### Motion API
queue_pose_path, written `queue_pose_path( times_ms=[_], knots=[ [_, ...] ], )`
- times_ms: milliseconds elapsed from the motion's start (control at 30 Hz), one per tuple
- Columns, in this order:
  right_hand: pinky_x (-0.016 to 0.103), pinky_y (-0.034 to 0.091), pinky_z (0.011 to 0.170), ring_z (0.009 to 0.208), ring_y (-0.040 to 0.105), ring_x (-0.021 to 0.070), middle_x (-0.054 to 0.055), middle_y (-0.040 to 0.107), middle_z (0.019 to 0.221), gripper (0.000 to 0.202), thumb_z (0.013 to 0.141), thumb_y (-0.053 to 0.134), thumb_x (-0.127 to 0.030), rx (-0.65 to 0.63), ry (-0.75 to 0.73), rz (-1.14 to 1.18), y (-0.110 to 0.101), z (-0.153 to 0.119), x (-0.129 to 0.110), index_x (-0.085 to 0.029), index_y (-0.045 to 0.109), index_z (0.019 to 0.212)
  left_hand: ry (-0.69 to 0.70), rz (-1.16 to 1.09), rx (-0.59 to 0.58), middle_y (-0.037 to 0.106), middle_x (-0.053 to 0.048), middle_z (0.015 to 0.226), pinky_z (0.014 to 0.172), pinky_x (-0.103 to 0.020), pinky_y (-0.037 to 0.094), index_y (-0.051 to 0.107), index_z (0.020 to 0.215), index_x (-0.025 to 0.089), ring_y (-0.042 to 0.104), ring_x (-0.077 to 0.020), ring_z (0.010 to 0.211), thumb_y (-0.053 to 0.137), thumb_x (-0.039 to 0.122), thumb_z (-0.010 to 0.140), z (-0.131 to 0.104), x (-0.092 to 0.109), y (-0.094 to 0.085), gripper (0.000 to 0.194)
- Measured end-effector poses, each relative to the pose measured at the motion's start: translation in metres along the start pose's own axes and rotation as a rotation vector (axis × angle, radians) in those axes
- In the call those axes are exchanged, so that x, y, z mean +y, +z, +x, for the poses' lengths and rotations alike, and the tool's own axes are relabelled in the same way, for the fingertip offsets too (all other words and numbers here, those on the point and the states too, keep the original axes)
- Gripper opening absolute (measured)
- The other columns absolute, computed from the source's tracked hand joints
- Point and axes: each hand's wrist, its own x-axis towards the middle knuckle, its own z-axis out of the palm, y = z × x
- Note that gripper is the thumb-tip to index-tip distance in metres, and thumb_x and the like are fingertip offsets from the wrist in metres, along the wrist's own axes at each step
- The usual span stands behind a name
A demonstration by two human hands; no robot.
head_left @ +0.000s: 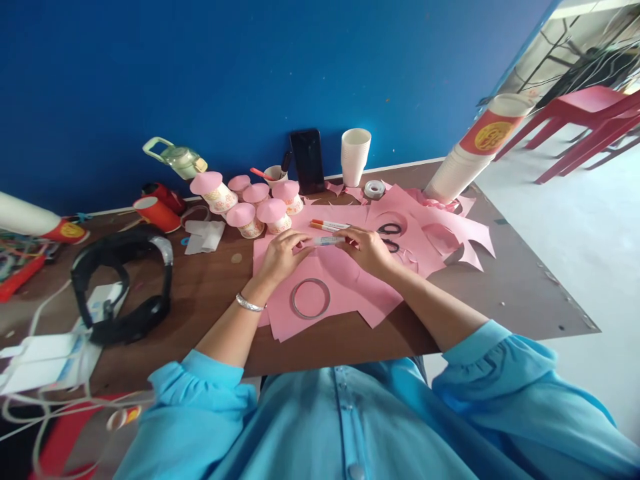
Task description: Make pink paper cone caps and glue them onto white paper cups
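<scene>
My left hand (286, 255) and my right hand (369, 251) hold a whitish marker pen (327, 241) level between them, pinching one end each. Both ends of the pen are hidden by fingers. Just beyond it lie orange-and-white markers (330, 224). Beneath my hands are overlapping sheets of pink paper (345, 287). A thin round ring (311, 298) rests on the paper nearer to me. Black-handled scissors (390, 229) lie right of my right hand, their blades mostly hidden.
Several paper cups with pink cone tops (241, 215) stand at the back left. Behind are a phone (307, 160), stacked white cups (355, 157) and a tape roll (375, 189). A black headset (125, 287) is at left; a tall cup stack (470, 157) leans at right.
</scene>
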Motion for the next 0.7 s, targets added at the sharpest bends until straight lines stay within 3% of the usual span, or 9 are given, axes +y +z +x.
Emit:
queue_pose_path(
  times_ms=[100,267,367,467,567,700],
  knots=[
    [0.033,0.058,0.085,0.097,0.076,0.0248,0.010,0.080,0.111,0.020,0.093,0.067,-0.020,0.009,-0.043,-0.049,0.001,-0.003,-0.002,-0.023,0.078,0.109,0.004,-0.015,-0.011,0.074,-0.008,0.095,0.075,-0.030,0.057,0.073,0.104,0.016,0.067,-0.0160,0.077,0.064,0.050,0.098,-0.001,0.002,-0.002,0.036],
    [0.028,0.055,0.069,0.065,0.071,0.0172,0.003,0.077,0.077,0.020,0.099,0.059,-0.026,-0.129,0.040,0.052,0.005,0.000,-0.005,-0.020,0.079,0.099,0.070,-0.055,-0.105,0.073,-0.009,0.099,0.075,-0.030,0.057,0.072,0.103,0.017,0.069,-0.0178,0.086,0.059,0.047,0.101,-0.003,0.005,-0.001,0.032],
    [0.029,0.055,0.073,0.078,0.072,0.0187,0.006,0.078,0.094,0.027,0.103,0.052,-0.029,-0.077,0.022,-0.018,0.003,0.006,-0.004,-0.022,0.076,0.113,0.026,0.009,-0.082,0.073,-0.008,0.100,0.080,-0.032,0.058,0.073,0.105,0.018,0.069,-0.0198,0.092,0.061,0.045,0.100,0.000,0.003,0.006,0.029],
    [0.033,0.053,0.081,0.101,0.069,0.0244,0.011,0.074,0.115,0.031,0.103,0.050,-0.027,0.055,-0.011,-0.307,-0.002,0.011,0.002,-0.021,0.073,0.124,-0.062,0.163,-0.038,0.073,-0.010,0.105,0.085,-0.035,0.057,0.074,0.109,0.018,0.069,-0.0237,0.100,0.063,0.036,0.100,0.005,-0.003,0.010,0.023],
    [0.034,0.048,0.071,0.100,0.064,0.0270,0.013,0.072,0.110,0.030,0.101,0.048,-0.023,-0.010,0.034,-0.580,-0.002,0.014,0.008,-0.021,0.077,0.107,-0.146,0.294,-0.078,0.069,-0.011,0.107,0.079,-0.033,0.056,0.076,0.111,0.018,0.069,-0.0248,0.098,0.065,0.031,0.098,0.006,-0.011,0.010,0.021],
    [0.033,0.039,0.063,0.094,0.061,0.0277,0.014,0.071,0.106,0.029,0.099,0.047,-0.021,-0.073,0.064,-0.636,0.004,0.013,0.010,-0.019,0.075,0.091,-0.214,0.335,-0.087,0.068,-0.011,0.111,0.074,-0.031,0.053,0.068,0.130,0.017,0.069,-0.0238,0.094,0.065,0.029,0.097,0.003,-0.018,0.008,0.035]
  ],
)
